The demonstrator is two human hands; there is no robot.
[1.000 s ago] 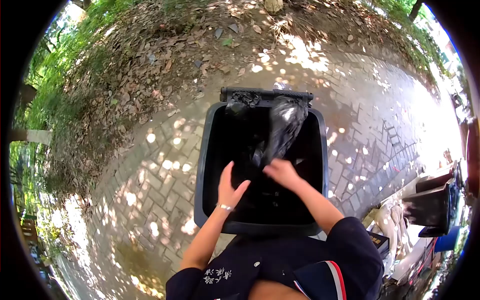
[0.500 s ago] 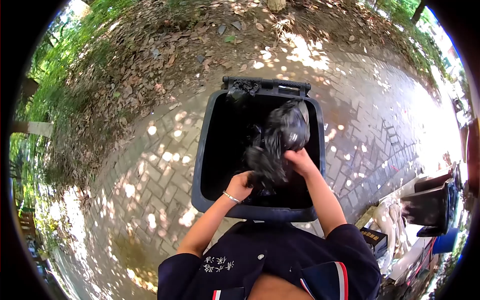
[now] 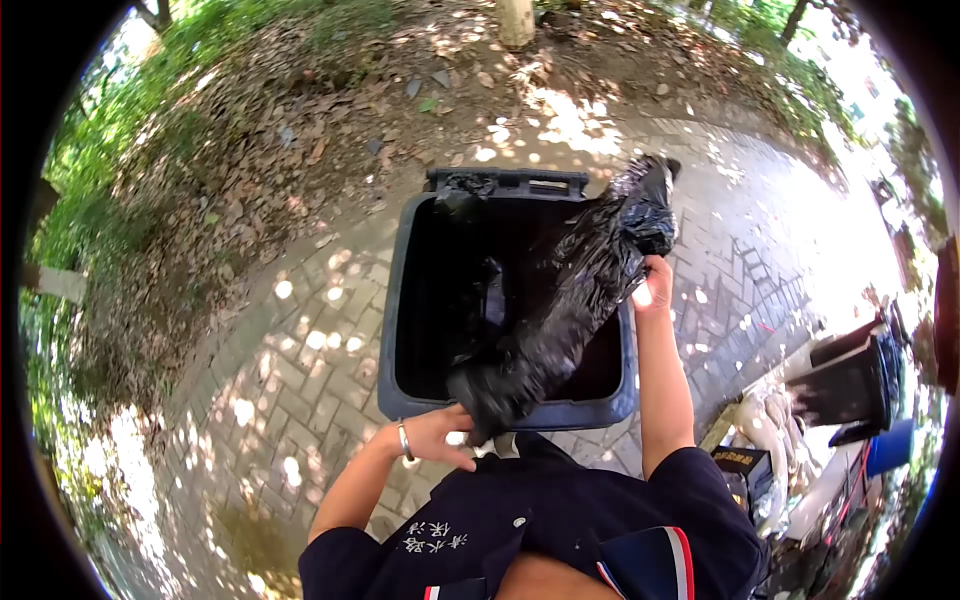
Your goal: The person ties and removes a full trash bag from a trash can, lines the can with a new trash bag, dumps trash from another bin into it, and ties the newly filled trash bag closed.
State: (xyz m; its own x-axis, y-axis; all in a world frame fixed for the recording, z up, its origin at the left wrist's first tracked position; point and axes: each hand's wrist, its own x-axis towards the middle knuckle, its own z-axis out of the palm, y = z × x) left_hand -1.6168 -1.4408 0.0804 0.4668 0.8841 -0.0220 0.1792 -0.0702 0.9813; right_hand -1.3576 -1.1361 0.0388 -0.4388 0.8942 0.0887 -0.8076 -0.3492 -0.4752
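Observation:
A crumpled black plastic bag [image 3: 575,305] stretches diagonally over the opening of a dark wheeled bin [image 3: 393,300]. My right hand [image 3: 654,284] grips the bag's upper part above the bin's right rim, with a bunched end sticking up past the fingers. At the bin's front-left corner is my left hand [image 3: 437,437], its fingers apart beside the loose lower end of the bag. Whether those fingers touch the plastic is hard to see. The bin's inside is dark, with a faint shiny shape in it.
Paving bricks [image 3: 300,365] surround the bin. Leaf-covered soil [image 3: 290,130] and a tree trunk [image 3: 516,22] lie beyond. To the right stand a black container [image 3: 845,390], a blue bucket [image 3: 890,448], a dark box [image 3: 742,464] and pale cloth [image 3: 775,430].
The bag has been drawn out long, its upper end moving right past the rim with my right hand. My left hand has moved down and left, and its fingers have opened.

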